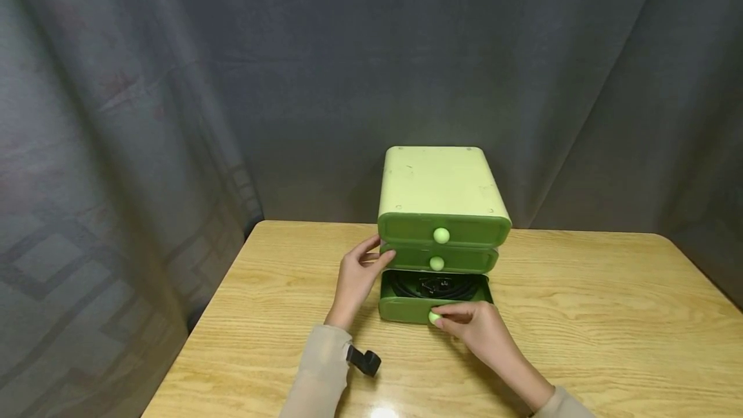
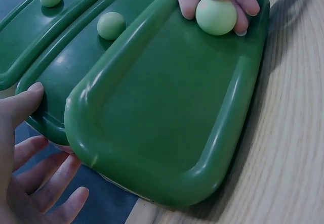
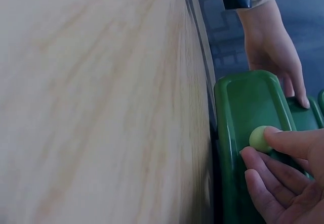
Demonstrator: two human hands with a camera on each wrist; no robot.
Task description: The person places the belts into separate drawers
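Observation:
A small drawer cabinet [image 1: 441, 179] with a pale yellow-green top and green drawer fronts stands on the table. Its bottom drawer [image 1: 406, 310] is pulled partway out, and a coiled black cable [image 1: 444, 286] lies inside. My right hand [image 1: 478, 328] pinches the round light green knob [image 2: 216, 16] of that drawer between thumb and fingers. At the cabinet's left side is my left hand [image 1: 356, 279], its thumb resting on the front of the middle drawer [image 2: 76, 57] and its loosely extended fingers along the side. The top drawer [image 1: 406, 229] and middle drawer are closed.
The wooden table [image 1: 592, 315] extends to both sides of the cabinet and in front of it. Behind hangs a grey curtain [image 1: 325, 82], which also runs along the left. A black wrist camera mount [image 1: 364, 361] sits on the left sleeve.

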